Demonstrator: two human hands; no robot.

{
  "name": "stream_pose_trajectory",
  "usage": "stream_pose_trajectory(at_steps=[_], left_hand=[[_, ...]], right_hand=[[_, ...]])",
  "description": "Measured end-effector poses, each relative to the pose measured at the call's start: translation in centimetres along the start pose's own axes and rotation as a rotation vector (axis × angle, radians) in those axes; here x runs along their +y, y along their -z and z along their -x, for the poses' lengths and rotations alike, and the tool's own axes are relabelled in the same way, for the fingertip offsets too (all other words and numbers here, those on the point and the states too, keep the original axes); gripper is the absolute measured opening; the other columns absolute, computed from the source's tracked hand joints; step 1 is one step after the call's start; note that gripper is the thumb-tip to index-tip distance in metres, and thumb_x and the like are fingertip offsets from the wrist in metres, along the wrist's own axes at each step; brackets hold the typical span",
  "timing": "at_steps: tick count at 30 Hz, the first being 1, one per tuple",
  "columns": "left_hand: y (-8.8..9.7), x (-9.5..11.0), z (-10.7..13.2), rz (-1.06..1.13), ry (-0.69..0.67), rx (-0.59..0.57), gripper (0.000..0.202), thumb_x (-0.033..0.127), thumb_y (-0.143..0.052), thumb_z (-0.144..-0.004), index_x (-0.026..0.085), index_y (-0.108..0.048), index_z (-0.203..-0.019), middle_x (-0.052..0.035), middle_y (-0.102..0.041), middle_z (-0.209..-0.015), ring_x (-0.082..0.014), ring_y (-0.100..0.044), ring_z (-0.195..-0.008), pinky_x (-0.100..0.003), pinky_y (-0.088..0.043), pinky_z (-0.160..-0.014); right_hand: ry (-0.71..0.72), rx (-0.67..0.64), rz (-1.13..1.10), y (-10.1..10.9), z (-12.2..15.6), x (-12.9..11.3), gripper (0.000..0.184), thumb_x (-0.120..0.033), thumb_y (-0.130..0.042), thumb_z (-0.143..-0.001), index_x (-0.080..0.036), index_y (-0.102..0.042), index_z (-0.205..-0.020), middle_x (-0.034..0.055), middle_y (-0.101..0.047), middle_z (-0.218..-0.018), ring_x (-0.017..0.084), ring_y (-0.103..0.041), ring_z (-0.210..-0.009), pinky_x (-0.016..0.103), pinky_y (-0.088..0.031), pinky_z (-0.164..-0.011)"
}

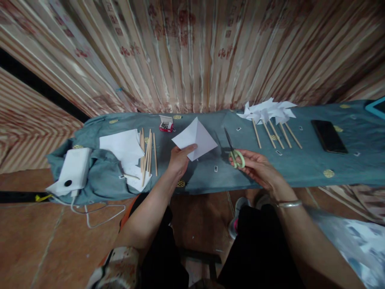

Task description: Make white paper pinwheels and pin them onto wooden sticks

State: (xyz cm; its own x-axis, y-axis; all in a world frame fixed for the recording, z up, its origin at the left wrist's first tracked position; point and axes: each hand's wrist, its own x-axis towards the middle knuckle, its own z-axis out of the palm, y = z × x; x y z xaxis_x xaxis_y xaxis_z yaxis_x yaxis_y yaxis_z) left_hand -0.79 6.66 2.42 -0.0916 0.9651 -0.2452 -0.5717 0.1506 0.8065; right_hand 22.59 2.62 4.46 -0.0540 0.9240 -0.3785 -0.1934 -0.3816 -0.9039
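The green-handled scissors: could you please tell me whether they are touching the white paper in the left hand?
Apart: the head view shows a strip of teal cloth between the scissors and the paper.

On our table [300,170], sticks [146,156] lie left of our held paper [198,138], pinwheels [270,111] (then a phone [329,136]) right of our scissors [232,150].

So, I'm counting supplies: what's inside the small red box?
Small silvery metal pieces, perhaps tacks, lie in the small red box, whose pale flap stands open. Its front wall and the upper pieces hide whatever lies deeper.
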Motion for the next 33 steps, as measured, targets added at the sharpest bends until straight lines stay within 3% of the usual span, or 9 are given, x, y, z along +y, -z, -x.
stream_pose_trajectory(at_steps=[4,10,20,25,33], left_hand=[[0.1,0.1,0.0,-0.012,-0.023,0.02,0.044,0.025,-0.092,-0.043,0.014,-0.073,-0.082,-0.0049,-0.076,-0.079,-0.024,-0.072,-0.086,-0.036,-0.053,-0.085],[0.1,0.1,-0.2,-0.021,0.007,0.049,0.044,0.03,-0.094,-0.042,0.014,-0.073,-0.078,-0.0042,-0.076,-0.08,-0.0213,-0.071,-0.078,-0.035,-0.052,-0.081],[0.0,-1.1,0.5,-0.142,0.046,-0.028,0.043,0.033,-0.092,-0.046,0.013,-0.075,-0.08,-0.0061,-0.076,-0.08,-0.0203,-0.067,-0.071,-0.033,-0.051,-0.073],[0.0,-1.8,0.9,-0.232,0.061,-0.081,0.036,0.029,-0.089,-0.049,0.015,-0.076,-0.079,-0.0059,-0.076,-0.08,-0.0233,-0.068,-0.074,-0.036,-0.052,-0.075],[-0.1,-2.4,1.5,-0.321,0.095,-0.165,0.034,0.025,-0.088,-0.051,0.018,-0.076,-0.083,-0.0063,-0.076,-0.088,-0.0295,-0.068,-0.089,-0.041,-0.054,-0.084]], right_hand=[[-0.05,-0.097,-0.067,-1.4,-0.6,1.4,0.04,-0.041,-0.091,-0.057,-0.023,-0.077,-0.09,0.0006,-0.075,-0.078,0.012,-0.068,-0.067,0.021,-0.056,-0.064],[-0.06,-0.111,-0.061,-2.8,-0.8,2.7,0.04,-0.05,-0.087,-0.061,-0.022,-0.075,-0.087,0.0005,-0.072,-0.072,0.01,-0.061,-0.058,0.019,-0.047,-0.05],[0.089,-0.09,-0.08,-3.2,-1.3,2.6,0.043,-0.059,-0.079,-0.067,-0.023,-0.072,-0.089,0.0011,-0.072,-0.075,0.013,-0.063,-0.063,0.022,-0.049,-0.056],[0.174,0.001,-0.055,-3.3,-1.9,2.4,0.04,-0.052,-0.085,-0.06,-0.023,-0.072,-0.084,-0.0028,-0.066,-0.067,0.011,-0.056,-0.057,0.023,-0.046,-0.054],[0.131,0.118,-0.078,-3.1,-2.0,1.9,0.044,-0.032,-0.093,-0.045,-0.022,-0.073,-0.083,-0.0055,-0.068,-0.066,0.009,-0.056,-0.055,0.023,-0.046,-0.055]])
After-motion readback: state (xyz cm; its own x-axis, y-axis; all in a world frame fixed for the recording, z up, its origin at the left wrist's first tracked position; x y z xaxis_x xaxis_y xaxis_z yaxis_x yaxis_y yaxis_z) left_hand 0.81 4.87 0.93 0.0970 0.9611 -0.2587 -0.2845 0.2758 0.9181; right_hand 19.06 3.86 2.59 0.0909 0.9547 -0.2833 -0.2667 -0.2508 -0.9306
